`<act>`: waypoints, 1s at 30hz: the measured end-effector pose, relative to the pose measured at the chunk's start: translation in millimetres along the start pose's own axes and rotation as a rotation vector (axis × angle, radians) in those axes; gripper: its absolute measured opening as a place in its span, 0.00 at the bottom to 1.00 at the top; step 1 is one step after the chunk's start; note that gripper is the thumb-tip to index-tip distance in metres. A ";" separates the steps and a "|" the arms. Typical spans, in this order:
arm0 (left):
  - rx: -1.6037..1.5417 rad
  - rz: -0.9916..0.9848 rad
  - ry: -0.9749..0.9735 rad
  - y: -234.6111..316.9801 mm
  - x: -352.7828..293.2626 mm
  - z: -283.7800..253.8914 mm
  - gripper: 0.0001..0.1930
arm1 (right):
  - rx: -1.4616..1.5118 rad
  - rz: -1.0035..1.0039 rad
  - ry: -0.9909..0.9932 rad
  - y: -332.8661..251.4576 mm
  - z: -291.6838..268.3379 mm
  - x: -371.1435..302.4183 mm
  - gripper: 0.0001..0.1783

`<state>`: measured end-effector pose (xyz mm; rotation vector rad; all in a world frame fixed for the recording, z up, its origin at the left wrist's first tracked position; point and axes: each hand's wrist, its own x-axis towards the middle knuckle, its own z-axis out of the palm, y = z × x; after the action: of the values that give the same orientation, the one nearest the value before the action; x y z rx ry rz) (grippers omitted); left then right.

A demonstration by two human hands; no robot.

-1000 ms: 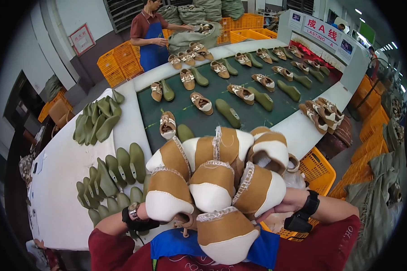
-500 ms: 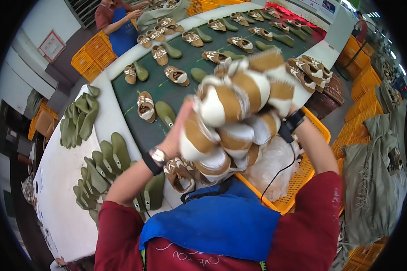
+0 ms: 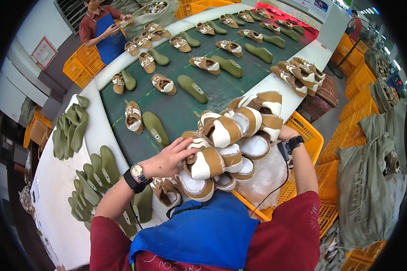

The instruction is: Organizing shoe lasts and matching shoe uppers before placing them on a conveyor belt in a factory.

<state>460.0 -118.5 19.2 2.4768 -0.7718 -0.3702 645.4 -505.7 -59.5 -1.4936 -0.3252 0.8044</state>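
Between both hands a stack of tan-and-white shoe uppers (image 3: 233, 144) is clamped: roughly nine counted, exact number unclear from overlap. Left hand (image 3: 169, 157) is pressed flat on the stack's near side, fingers spread. Right hand (image 3: 285, 133) is mostly hidden behind the stack, grip not readable. Beyond the stack, one green conveyor belt (image 3: 185, 110); right of it, one orange crate (image 3: 302, 135), partly covered.
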 end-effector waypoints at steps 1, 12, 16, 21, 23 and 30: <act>-0.064 0.029 0.057 0.9 3.3 -3.0 0.37 | 0.001 0.129 0.135 -10.1 -9.7 -3.4 0.18; -0.243 -0.130 0.017 -6.6 88.0 33.6 0.11 | -1.010 -0.104 0.066 46.1 -88.8 71.1 0.21; -0.276 -0.133 0.066 -24.0 64.8 50.7 0.16 | -0.791 0.058 -0.153 12.8 -87.7 72.8 0.22; -0.352 -0.093 0.105 4.4 67.6 16.7 0.28 | -0.992 0.036 0.145 -49.3 -71.1 55.2 0.27; -0.297 -0.070 0.075 16.3 69.4 13.9 0.35 | -0.889 -0.115 0.121 -69.1 -46.5 56.0 0.26; -0.124 0.017 0.157 1.0 60.6 31.2 0.28 | -1.398 -0.657 -0.050 -94.4 123.5 34.0 0.29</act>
<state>495.7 -167.2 -12.3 2.3493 -0.6843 -0.2078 614.8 -379.8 32.8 -2.3831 -1.5374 -0.0426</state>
